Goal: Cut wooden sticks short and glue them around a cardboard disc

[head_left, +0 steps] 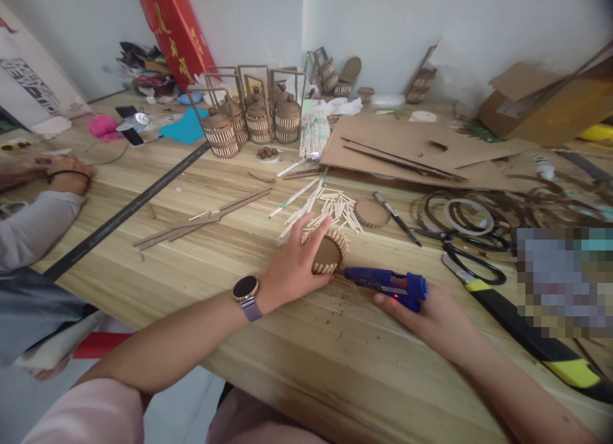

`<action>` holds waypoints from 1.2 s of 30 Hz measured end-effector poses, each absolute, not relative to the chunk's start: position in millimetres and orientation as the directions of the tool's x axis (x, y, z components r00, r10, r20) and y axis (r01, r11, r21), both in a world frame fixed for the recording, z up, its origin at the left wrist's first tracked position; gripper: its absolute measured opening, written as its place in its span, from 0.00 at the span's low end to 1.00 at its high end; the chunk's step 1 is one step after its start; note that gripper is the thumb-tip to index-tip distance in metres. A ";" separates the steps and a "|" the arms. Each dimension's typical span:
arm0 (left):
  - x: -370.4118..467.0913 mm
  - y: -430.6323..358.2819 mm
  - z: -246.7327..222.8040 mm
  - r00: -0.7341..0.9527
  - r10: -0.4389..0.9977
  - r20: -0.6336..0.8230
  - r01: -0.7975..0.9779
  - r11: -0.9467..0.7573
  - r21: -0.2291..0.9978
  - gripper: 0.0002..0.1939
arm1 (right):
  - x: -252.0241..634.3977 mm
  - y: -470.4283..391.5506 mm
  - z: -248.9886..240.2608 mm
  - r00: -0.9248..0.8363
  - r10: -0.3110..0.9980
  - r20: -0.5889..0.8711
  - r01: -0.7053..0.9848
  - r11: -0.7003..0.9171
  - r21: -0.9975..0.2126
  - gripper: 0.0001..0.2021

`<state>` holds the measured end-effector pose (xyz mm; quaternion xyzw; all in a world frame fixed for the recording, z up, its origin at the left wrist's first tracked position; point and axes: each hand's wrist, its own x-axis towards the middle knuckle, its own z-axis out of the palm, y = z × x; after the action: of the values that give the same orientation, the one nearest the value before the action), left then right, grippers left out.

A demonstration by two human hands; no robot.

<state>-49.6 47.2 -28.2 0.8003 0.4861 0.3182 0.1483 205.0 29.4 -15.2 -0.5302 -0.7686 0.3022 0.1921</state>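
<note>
My left hand (293,265), with a watch on its wrist, holds a round brown cardboard piece (328,253) whose rim is lined with short pale sticks. In my right hand (421,310) is a blue glue gun (390,284) with a small red light; its nozzle points left and meets the near right side of the round piece's rim. Just beyond the round piece lies a pile of short pale sticks (341,207). Another cardboard disc with a dark rim (371,213) rests right of the pile, beside a black pen (397,219).
Scissors (472,252), a yellow-black cutter (522,332) and tape rings (468,215) lie right. Several small stick lanterns (258,121) stand at the back, near flat cardboard (397,147). Brown strips (201,222) lie left. Another person's hands (69,172) rest far left.
</note>
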 end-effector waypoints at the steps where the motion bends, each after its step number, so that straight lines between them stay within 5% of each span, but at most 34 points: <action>1: -49.7 47.1 -28.1 0.325 0.872 0.366 0.682 -0.484 0.548 0.55 | 205.3 29.2 -15.6 -0.361 0.932 -0.021 0.702 0.257 -0.664 0.20; 29: -48.7 46.1 -26.0 0.334 0.873 0.356 0.685 -0.484 0.545 0.56 | 206.6 30.3 -9.3 -0.251 0.968 0.013 0.680 0.186 -0.709 0.20; 36: -49.0 46.7 -26.8 0.334 0.873 0.354 0.677 -0.484 0.554 0.58 | 233.5 32.7 7.7 -0.451 0.822 -0.348 0.514 -0.079 -0.854 0.25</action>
<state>-49.0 46.7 -26.8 0.8018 0.4834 0.3149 0.1559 233.5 32.7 7.7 -0.5038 -0.6631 0.5346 0.1438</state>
